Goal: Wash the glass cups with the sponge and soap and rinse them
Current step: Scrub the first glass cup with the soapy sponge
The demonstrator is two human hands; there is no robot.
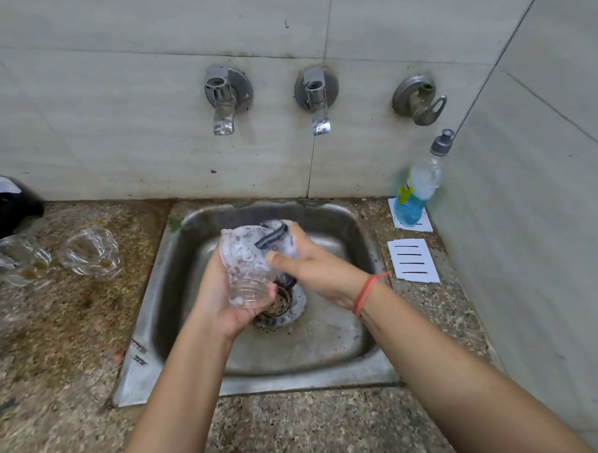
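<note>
Over the steel sink [177,300] my left hand [222,305] grips a clear glass cup [246,266] covered in suds, its mouth tilted up and away from me. My right hand [313,263] holds a foamy dark sponge [277,237] and presses it against the cup's rim and side. Two more glass cups [91,254] [16,259] lie on the speckled counter at the left. A soap bottle [417,185] with blue liquid stands at the sink's back right corner.
Two taps [223,99] [316,97] stick out of the tiled wall above the sink, with no water running, and a third fitting [420,99] sits to their right. White slotted cards [412,260] lie right of the sink. A black crate [6,215] sits far left.
</note>
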